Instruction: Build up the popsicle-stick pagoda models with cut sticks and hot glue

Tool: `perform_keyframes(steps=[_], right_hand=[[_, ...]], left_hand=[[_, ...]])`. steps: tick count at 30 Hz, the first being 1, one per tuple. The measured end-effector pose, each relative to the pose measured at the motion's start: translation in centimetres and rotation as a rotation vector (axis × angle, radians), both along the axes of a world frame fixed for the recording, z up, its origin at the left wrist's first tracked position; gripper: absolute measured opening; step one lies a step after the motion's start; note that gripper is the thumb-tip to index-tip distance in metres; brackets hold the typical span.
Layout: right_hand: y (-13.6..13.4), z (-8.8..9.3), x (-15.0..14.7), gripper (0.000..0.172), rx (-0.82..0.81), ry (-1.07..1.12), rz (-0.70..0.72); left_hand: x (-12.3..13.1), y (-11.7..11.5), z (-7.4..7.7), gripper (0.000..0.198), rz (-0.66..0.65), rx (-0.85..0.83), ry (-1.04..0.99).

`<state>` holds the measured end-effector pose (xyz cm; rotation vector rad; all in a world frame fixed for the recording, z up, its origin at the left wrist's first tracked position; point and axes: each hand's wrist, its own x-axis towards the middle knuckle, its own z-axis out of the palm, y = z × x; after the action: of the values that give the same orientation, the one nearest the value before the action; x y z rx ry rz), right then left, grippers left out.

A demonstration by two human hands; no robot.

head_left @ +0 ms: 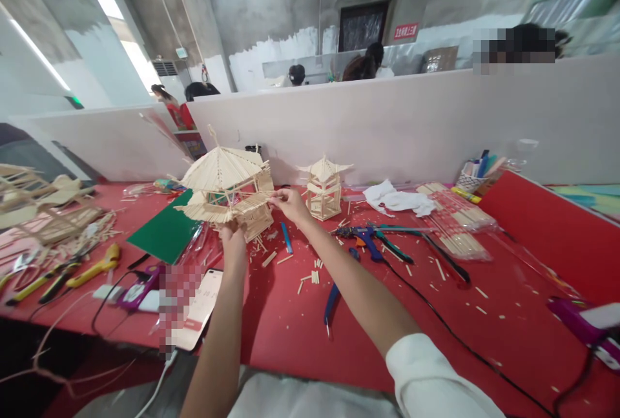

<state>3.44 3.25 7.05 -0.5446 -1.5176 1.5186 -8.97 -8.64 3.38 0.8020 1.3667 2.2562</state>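
Observation:
A pavilion model [220,176] of thin pale wooden sticks, with a pointed upper roof and a wider lower roof, is tilted over the left middle of the table. Under its lower roof edge, my left hand [233,234] grips the model, the fingertips partly hidden by it. My right hand [290,202] is closed in a pinch at the right edge of the lower roof; whether a small stick sits between those fingers is too small to tell. Just right of that hand stands a smaller stick pavilion [323,192], upright and apart from it.
A blue glue gun [371,243], pliers [331,305] and loose stick pieces [316,274] lie on the red table [290,340]. Left are a green board [162,227], a phone [201,308] and a yellow-handled tool [97,267]. Bagged sticks [458,221] lie right; a white partition [387,121] stands behind.

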Motion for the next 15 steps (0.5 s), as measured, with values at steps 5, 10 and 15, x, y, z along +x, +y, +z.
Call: perform_keyframes(steps=[5,10,15], right_hand=[[-1.2,-0.4,0.7,0.029,0.035,0.021,-0.034],[-2.6,-0.5,2.3,0.028,0.158,-0.035,-0.052],[-3.4,0.0,3.5,0.033,0.087,-0.007,0.072]], left_hand=[[-0.4,0.1,-0.1,0.036,0.047,-0.020,0.082],[-0.8,0.7,1.1,0.036,0.084,0.005,0.106],[-1.7,0.9,1.4,0.027,0.114,-0.044,0.135]])
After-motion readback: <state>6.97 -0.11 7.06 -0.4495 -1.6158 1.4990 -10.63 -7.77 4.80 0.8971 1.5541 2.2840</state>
